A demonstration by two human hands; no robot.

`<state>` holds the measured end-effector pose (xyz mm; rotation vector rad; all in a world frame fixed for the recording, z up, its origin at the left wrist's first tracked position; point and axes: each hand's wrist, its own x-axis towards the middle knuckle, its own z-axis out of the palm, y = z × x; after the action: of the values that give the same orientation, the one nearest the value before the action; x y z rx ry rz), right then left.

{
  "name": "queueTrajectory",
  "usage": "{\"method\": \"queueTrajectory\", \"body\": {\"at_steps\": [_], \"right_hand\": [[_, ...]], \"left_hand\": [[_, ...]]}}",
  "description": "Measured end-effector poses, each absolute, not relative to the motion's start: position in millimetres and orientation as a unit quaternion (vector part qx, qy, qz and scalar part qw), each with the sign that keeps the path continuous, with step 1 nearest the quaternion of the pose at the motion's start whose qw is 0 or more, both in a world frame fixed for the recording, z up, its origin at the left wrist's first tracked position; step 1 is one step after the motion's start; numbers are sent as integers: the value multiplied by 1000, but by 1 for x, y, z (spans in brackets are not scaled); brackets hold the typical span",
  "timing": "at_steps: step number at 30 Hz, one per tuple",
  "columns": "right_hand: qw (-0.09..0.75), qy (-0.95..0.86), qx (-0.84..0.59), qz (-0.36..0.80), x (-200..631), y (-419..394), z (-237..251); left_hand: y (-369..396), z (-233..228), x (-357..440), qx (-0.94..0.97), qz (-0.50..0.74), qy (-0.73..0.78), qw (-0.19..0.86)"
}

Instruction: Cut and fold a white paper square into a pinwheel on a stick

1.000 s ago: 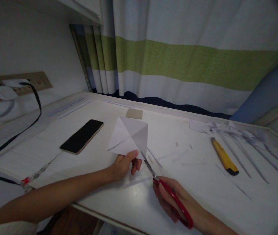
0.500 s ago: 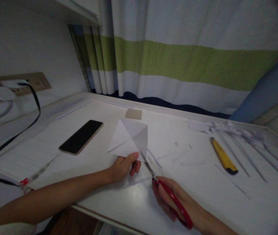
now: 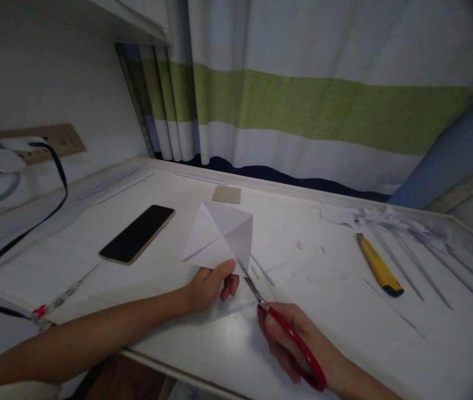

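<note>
My left hand (image 3: 214,286) pinches the near edge of a white sheet of paper (image 3: 207,236), thumb on top. Crossing creases divide the sheet into triangles, and it is held a little above the desk. In my right hand (image 3: 290,339) is a pair of scissors (image 3: 292,333) with red handles, fingers wrapped round them. The metal blades point up and left and meet the paper's near right edge, close to my left thumb. How far the blades are apart I cannot tell.
A yellow utility knife (image 3: 378,264) lies at right beside rolled paper sticks (image 3: 409,265) and crumpled paper (image 3: 386,216). At left are a black phone (image 3: 139,233) with a strap and a black cable (image 3: 28,228). A beige square (image 3: 226,194) and paper scraps (image 3: 328,278) lie on the desk.
Almost nothing differs. Both hands stay at the paper, and the scissors still meet its near right edge, with only a tiny shift in the handles.
</note>
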<state>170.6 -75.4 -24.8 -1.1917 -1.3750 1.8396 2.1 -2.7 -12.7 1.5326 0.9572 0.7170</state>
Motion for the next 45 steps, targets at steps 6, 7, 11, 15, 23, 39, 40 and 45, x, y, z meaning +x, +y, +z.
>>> {"method": "queueTrajectory", "body": {"at_steps": [6,7,11,15,23,39,40,45], "right_hand": [[273,-510,-444,684,170,-75,-24],[273,-507,-446,686,170,-75,-24],[267,-512,-449,682,170,-76,-24],[266,-518,-455,673,171,-77,-26],[285,-514,-426,688,172,-75,-26],[273,-523,-453,668,170,-77,-25],[272,-522,-454,669,170,-77,-24],[261,-516,-467,668,169,-77,-23]], "left_hand": [[-4,-10,2,651,307,406,563],[-4,-10,1,652,306,406,562],[-3,-12,1,657,299,407,559],[-2,-14,0,663,291,409,556],[-4,-14,-1,682,256,404,554],[-3,-17,-2,695,243,398,547],[-3,-17,-2,695,242,397,548],[-4,-16,-2,695,246,400,545]]}}
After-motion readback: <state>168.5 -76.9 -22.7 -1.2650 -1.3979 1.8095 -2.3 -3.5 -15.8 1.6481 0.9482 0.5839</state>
